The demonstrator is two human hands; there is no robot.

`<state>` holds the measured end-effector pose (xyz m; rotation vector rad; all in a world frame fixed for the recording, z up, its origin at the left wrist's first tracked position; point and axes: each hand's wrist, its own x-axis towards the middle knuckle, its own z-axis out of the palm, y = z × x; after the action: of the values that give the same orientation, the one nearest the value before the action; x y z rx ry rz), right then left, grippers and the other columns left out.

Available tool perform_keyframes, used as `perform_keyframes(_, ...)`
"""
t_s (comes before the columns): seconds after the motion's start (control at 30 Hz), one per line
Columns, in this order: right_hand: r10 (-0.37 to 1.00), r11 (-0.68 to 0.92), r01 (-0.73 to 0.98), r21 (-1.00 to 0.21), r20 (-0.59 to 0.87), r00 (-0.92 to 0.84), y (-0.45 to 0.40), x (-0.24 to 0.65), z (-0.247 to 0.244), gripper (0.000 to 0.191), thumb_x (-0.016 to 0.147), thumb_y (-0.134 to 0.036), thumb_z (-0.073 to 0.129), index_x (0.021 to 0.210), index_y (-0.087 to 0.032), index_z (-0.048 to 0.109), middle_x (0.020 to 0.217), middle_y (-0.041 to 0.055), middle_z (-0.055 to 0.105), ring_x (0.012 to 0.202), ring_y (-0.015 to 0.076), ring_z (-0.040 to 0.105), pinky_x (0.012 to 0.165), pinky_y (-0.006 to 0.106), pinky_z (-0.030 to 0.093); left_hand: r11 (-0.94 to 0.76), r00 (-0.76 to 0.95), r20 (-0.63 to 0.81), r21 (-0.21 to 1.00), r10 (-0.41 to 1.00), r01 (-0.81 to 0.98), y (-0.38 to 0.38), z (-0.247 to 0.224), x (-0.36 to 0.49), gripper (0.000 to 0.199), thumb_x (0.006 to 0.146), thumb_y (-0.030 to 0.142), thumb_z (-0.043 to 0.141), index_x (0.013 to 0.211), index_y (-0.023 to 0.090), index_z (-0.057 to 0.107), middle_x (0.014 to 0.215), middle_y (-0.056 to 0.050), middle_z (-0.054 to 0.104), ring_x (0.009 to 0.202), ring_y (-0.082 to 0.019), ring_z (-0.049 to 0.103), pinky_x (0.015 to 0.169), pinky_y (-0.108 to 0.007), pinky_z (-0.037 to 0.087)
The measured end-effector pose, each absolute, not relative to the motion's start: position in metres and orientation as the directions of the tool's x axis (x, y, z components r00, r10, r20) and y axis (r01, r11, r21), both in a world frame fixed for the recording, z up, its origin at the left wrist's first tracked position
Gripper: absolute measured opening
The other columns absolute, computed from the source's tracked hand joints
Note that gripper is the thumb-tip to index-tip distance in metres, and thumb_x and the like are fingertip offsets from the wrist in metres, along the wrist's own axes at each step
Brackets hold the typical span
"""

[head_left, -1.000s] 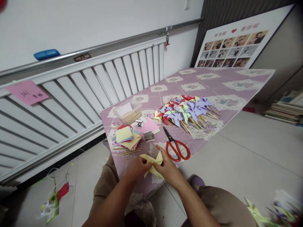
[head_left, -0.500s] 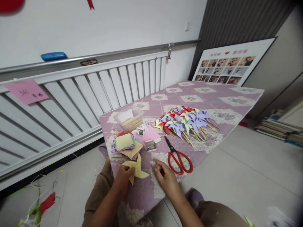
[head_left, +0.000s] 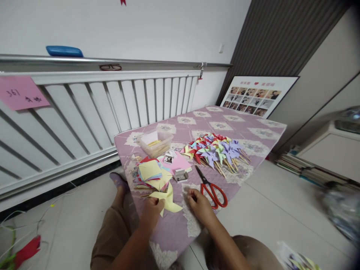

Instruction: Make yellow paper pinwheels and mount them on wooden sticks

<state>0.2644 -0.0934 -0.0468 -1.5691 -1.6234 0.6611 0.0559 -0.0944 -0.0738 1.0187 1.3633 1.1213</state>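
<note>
Holding yellow pinwheel [head_left: 168, 201] – left hand [head_left: 152, 213]; note [head_left: 24, 93] – "361"

Yellow pinwheel [head_left: 169, 201] in left hand [head_left: 153, 211]

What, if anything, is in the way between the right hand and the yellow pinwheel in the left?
Nothing visible: only tablecloth shows between the right hand and the pinwheel. The scissors lie on the right hand's other side.

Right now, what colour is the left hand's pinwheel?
The pinwheel is pale yellow, clearest in the head view.
</note>
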Motion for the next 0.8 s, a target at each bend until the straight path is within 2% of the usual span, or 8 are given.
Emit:
perform_keyframes(0.13, 0.992, 0.103, 0.764, -0.637, 0.12, -0.034, -0.063, 0.259, -0.021, 0.023, 0.085, -0.023, 0.042, 0.078, -0.018, 0.064, 0.075, 0.0042, 0.069, 0.069, 0.018, 0.061, 0.064, 0.025, 0.044, 0.195, -0.051, -0.196, 0.981, 0.979, -0.025, -0.095, -0.076, 0.055, 0.025, 0.07, 0.04, 0.063, 0.077, 0.017, 0.069, 0.067, -0.001, 0.068, 0.066, -0.018, 0.06, 0.061, -0.025, 0.044)
perform_keyframes(0.27, 0.996, 0.094, 0.852, -0.516, 0.058, -0.075, -0.028, 0.249, -0.002, 0.02, 0.083, -0.017, 0.049, 0.078, -0.018, 0.069, 0.084, 0.0059, 0.073, 0.078, 0.0181, 0.062, 0.072, 0.025, 0.042, 0.188, -0.005, -0.19, 0.974, 0.982, -0.126, -0.092, -0.082, 0.059, 0.031, 0.07, 0.042, 0.062, 0.086, 0.017, 0.07, 0.076, -0.004, 0.073, 0.074, -0.02, 0.064, 0.065, -0.025, 0.046)
perform_keyframes(0.47, 0.986, 0.032, 0.958, -0.287, -0.148, -0.078, 0.002, 0.227, 0.007, 0.017, 0.083, -0.014, 0.058, 0.081, -0.016, 0.075, 0.087, 0.009, 0.076, 0.082, 0.0199, 0.067, 0.071, 0.027, 0.043, 0.196, -0.004, -0.2, 0.965, 0.98, -0.174, -0.089, -0.081, 0.059, 0.026, 0.068, 0.043, 0.066, 0.076, 0.019, 0.068, 0.062, -0.001, 0.067, 0.069, -0.019, 0.064, 0.064, -0.025, 0.048)
perform_keyframes(0.57, 0.969, 0.005, 0.984, -0.18, -0.244, -0.049, 0.009, 0.219, 0.009, 0.013, 0.089, -0.022, 0.062, 0.088, -0.016, 0.073, 0.092, 0.0076, 0.075, 0.086, 0.0195, 0.068, 0.077, 0.032, 0.049, 0.2, 0.003, -0.203, 0.963, 0.979, -0.181, -0.09, -0.077, 0.058, 0.024, 0.069, 0.042, 0.066, 0.075, 0.018, 0.068, 0.062, -0.001, 0.067, 0.069, -0.019, 0.063, 0.064, -0.025, 0.048)
perform_keyframes(0.67, 0.949, 0.001, 0.995, -0.096, -0.315, -0.032, 0.015, 0.214, 0.009, 0.021, 0.094, -0.035, 0.063, 0.101, -0.016, 0.068, 0.104, 0.0054, 0.071, 0.092, 0.0188, 0.067, 0.084, 0.039, 0.055, 0.21, 0.009, -0.212, 0.962, 0.977, -0.176, -0.091, -0.075, 0.058, 0.022, 0.07, 0.04, 0.066, 0.072, 0.018, 0.068, 0.059, -0.002, 0.065, 0.068, -0.02, 0.063, 0.063, -0.025, 0.048)
perform_keyframes(0.8, 0.933, 0.02, 0.999, -0.038, -0.359, -0.032, 0.022, 0.212, 0.006, 0.025, 0.095, -0.036, 0.062, 0.111, -0.017, 0.065, 0.115, 0.0063, 0.068, 0.1, 0.0205, 0.066, 0.087, 0.041, 0.056, 0.212, 0.01, -0.214, 0.962, 0.977, -0.173, -0.091, -0.074, 0.057, 0.02, 0.071, 0.038, 0.066, 0.071, 0.018, 0.068, 0.06, -0.002, 0.066, 0.068, -0.02, 0.062, 0.062, -0.025, 0.047)
